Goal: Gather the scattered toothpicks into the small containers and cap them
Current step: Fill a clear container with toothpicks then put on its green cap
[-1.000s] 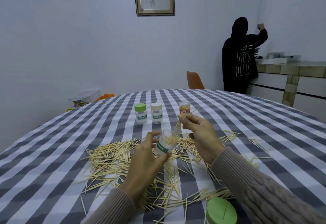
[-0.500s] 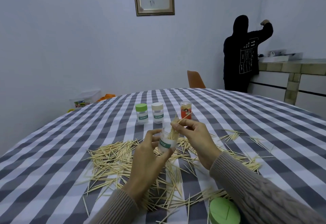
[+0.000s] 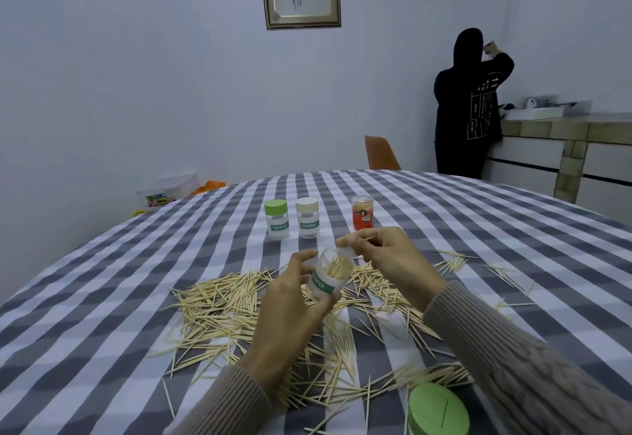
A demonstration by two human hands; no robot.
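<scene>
My left hand grips the open jar above the scattered toothpicks. At its one o'clock, my right hand pinches one toothpick.

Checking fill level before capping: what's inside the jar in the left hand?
The jar holds a bundle of toothpicks standing on end, tips below the rim. The label and left hand hide its lower part, so the fill level is unclear.

"TOOTHPICK" reads on the green-capped jar, on the beige-capped jar just right of it, and partly on the held open jar.
</scene>
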